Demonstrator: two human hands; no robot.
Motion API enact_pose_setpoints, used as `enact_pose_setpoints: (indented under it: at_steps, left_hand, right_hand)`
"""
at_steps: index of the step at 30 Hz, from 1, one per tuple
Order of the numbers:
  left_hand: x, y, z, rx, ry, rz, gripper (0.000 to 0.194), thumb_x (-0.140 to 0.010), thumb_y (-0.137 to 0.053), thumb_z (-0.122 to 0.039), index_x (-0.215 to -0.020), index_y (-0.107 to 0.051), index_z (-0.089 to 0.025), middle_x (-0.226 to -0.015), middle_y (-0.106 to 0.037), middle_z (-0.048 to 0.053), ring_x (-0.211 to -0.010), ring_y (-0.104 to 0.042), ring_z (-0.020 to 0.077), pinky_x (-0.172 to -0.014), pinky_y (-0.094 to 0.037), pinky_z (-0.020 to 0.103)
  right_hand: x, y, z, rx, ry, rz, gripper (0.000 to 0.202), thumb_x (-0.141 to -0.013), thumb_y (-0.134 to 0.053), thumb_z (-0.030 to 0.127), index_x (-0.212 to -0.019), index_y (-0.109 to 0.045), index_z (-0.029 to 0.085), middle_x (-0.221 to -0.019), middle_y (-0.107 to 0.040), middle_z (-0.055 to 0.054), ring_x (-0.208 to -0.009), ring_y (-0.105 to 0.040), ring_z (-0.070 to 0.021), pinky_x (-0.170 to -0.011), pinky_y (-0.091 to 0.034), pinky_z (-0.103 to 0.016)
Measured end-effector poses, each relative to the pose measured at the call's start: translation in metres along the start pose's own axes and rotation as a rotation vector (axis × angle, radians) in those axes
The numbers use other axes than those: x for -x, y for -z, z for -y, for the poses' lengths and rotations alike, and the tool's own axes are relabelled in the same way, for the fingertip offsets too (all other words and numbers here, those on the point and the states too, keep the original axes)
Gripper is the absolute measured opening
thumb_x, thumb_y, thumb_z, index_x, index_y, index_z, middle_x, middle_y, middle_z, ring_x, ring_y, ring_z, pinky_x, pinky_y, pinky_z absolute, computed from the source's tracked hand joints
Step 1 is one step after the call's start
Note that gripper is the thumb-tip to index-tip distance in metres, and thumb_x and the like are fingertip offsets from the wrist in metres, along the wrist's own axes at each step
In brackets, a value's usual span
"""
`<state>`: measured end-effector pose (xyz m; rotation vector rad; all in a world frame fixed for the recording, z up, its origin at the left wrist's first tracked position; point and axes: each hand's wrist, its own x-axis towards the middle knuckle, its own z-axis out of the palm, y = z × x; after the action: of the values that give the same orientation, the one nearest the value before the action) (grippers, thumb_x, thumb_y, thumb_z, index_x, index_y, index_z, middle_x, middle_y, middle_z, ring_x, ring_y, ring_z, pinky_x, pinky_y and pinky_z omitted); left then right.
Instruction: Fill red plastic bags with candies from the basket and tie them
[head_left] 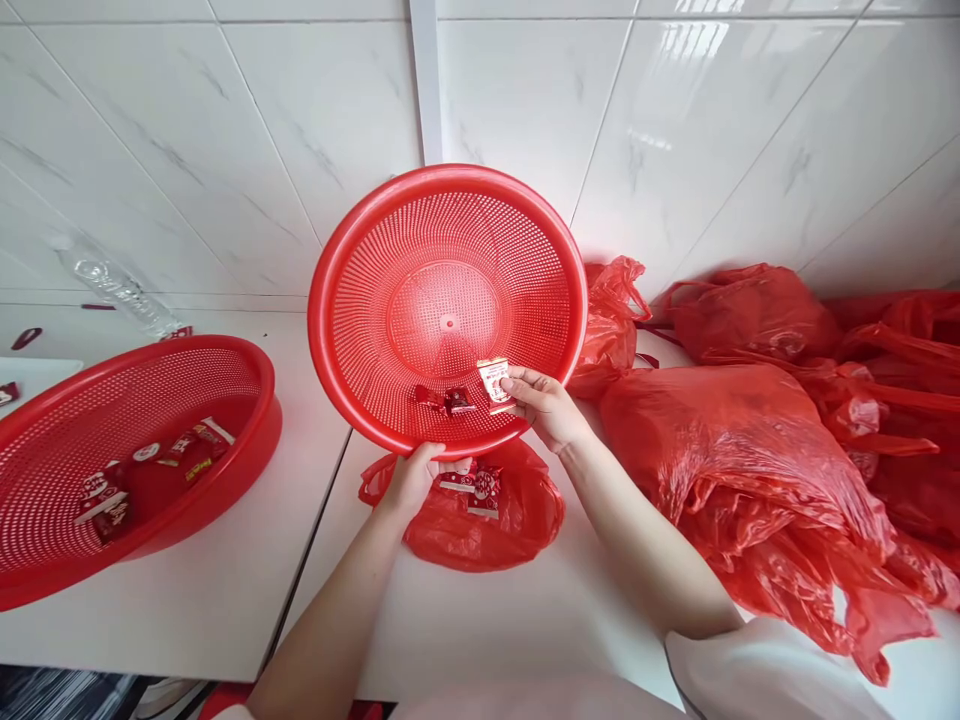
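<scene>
My left hand (417, 480) grips the near rim of a round red plastic basket (450, 225), which is tilted so its inside faces me. Between the thumb and fingers of my right hand (551, 405) is a small white-and-red snack packet (495, 384), held inside the basket near its lower right wall. Low in the basket lie a dark red wrapped candy (458, 401) and a red wrapped piece (429, 398). Beneath the basket, an opened red plastic bag (480, 540) on the table holds several red-and-white packets (484, 492), partly hidden by the basket and my left hand.
To the left stands another red basket (247, 365) with several wrapped snacks in it. A clear plastic bottle (120, 290) lies behind it by the tiled wall. Filled red plastic bags (742, 430) crowd the right side. A seam (307, 560) runs between two white tabletops.
</scene>
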<state>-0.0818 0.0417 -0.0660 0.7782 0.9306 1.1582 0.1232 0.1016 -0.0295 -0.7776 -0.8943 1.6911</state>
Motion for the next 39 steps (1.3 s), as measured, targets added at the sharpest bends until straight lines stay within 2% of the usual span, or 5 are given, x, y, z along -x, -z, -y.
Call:
enact_pose_setpoints:
  at_steps: [13,18,32,35,39]
  left_hand:
    - [0.001,-0.001,-0.002,-0.021,-0.006,-0.003,0.020,-0.078,-0.058,-0.023,-0.094,-0.070,-0.025,-0.098,-0.074,0.002,-0.103,-0.066,0.0303,-0.079,-0.057,0.044]
    - [0.002,-0.005,-0.005,-0.085,-0.010,-0.003,0.021,-0.078,-0.056,-0.025,-0.093,-0.070,-0.028,-0.103,-0.073,0.001,-0.103,-0.066,0.0287,-0.077,-0.057,0.040]
    - [0.001,-0.003,-0.002,-0.030,-0.003,-0.028,0.022,-0.075,-0.060,-0.025,-0.094,-0.071,-0.022,-0.095,-0.074,0.003,-0.103,-0.066,0.0306,-0.078,-0.057,0.041]
    - [0.000,-0.003,-0.005,-0.030,-0.002,-0.045,0.023,-0.073,-0.061,-0.024,-0.094,-0.070,-0.021,-0.099,-0.074,0.004,-0.108,-0.063,0.0315,-0.079,-0.057,0.041]
    - [-0.001,-0.001,-0.010,-0.026,-0.032,-0.064,0.028,-0.073,-0.060,-0.023,-0.099,-0.069,-0.020,-0.104,-0.073,0.006,-0.113,-0.061,0.0315,-0.080,-0.056,0.041]
  right_hand:
    - [0.003,-0.005,0.002,-0.030,0.019,-0.106,0.027,-0.071,-0.079,0.034,-0.092,-0.073,0.018,-0.085,-0.073,-0.003,-0.070,-0.067,-0.0118,-0.062,-0.056,-0.022]
    - [0.001,-0.005,0.000,-0.093,0.036,-0.089,0.025,-0.071,-0.079,0.038,-0.085,-0.072,0.018,-0.082,-0.073,-0.003,-0.070,-0.066,-0.0135,-0.068,-0.057,-0.027]
    - [0.006,-0.014,0.001,0.051,0.093,-0.134,0.026,-0.069,-0.079,0.043,-0.079,-0.071,0.020,-0.073,-0.070,-0.001,-0.061,-0.061,-0.0123,-0.060,-0.053,-0.027]
    - [0.009,-0.013,0.002,0.136,0.067,-0.050,0.026,-0.073,-0.076,0.042,-0.087,-0.070,0.021,-0.077,-0.071,-0.001,-0.062,-0.062,-0.0117,-0.059,-0.052,-0.025]
    - [0.017,-0.014,0.003,0.383,0.034,0.261,0.026,-0.078,-0.071,0.036,-0.099,-0.069,0.021,-0.087,-0.073,-0.003,-0.075,-0.067,-0.0138,-0.071,-0.053,-0.028]
